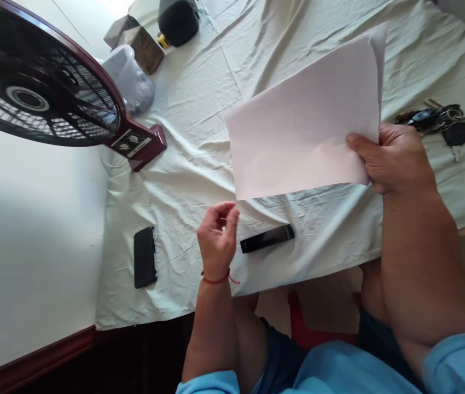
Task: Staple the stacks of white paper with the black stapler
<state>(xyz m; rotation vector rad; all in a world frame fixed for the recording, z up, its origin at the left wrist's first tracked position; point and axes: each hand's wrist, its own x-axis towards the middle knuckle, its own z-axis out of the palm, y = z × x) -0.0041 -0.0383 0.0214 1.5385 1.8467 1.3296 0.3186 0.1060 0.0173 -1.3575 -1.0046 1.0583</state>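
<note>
My right hand [402, 156] grips a small stack of white paper sheets [306, 120] by the near right corner, thumb on top and fingers underneath. The sheets are held up at a tilt over the cloth-covered table. My left hand [218, 232], with a red string on the wrist, is just below the near left corner of the sheets and apart from it. Its thumb and fingers are drawn together in a pinch; a thin pale bit shows between them, too small to name. Right of that hand lies a long black object [267, 238] resembling a stapler.
A dark red fan [146, 145] stands at the left, by a plastic tub [129, 79], a brown box [142, 48] and a black rounded object [178, 22]. A black phone [145, 257] lies near the left edge. Keys [437, 120] are at the right on the wrinkled tablecloth [191, 164].
</note>
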